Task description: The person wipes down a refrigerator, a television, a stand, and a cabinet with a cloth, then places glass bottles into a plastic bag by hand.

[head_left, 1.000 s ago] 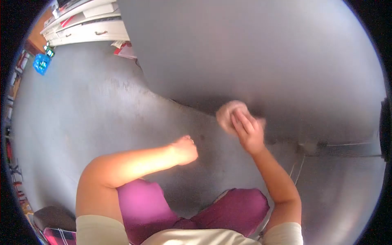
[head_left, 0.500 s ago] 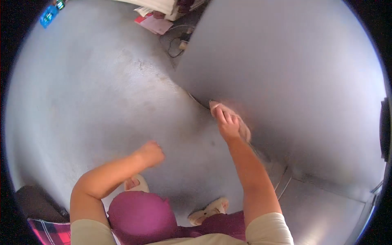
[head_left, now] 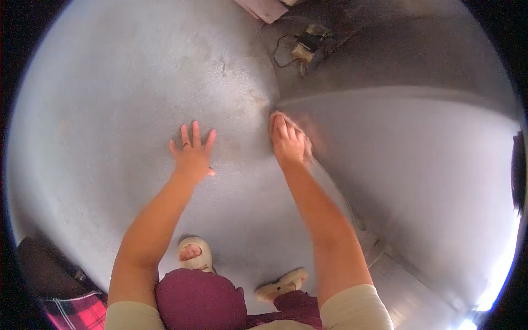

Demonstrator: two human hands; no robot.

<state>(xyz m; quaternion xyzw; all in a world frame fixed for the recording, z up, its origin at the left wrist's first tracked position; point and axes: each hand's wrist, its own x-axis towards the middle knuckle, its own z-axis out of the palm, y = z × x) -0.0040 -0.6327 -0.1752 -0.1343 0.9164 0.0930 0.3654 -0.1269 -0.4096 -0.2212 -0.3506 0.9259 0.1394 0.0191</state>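
My left hand [head_left: 192, 157] is open, fingers spread, palm down on or just over the grey floor [head_left: 126, 99]. It holds nothing, and a thin dark ring shows on one finger. To its right, my right hand [head_left: 287, 144] presses down on a pinkish cloth [head_left: 307, 146], fingers closed over it. Only the cloth's edges show around the hand. It lies where the floor meets the foot of a large smooth grey panel [head_left: 407, 159], which faintly reflects the hand.
Behind the panel's far corner lies a dark and pale plug-like item [head_left: 307, 48] with a thin cord. Pinkish papers [head_left: 264, 8] lie at the top. My sandalled feet [head_left: 196, 253] are below, with a dark object [head_left: 47, 269] and red plaid fabric [head_left: 82, 313] at lower left.
My left hand has gone from a loose fist to spread fingers, farther forward. My right hand has slid the cloth forward along the panel's foot. The view has shifted right.
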